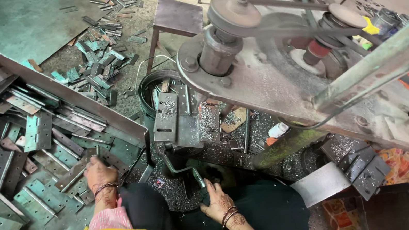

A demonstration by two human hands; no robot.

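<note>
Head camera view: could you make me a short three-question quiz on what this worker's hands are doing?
1. True or false: the left hand rests on a metal hinge at the tray of hinges.
2. What does the right hand grip? A) a stool B) a bent metal lever C) a bottle
3. Which container sits under the drill press?

Key: 1 true; 2 B; 3 a round bucket of hinges.

**Hands at a hinge-drilling bench**

The left hand (98, 174) grips a metal hinge (74, 173) at the edge of a tray (72, 97) heaped with hinges. The right hand (218, 200) rests by a bent handle (182, 168) under the belt-driven drill (236, 33), amid metal shavings.
</note>
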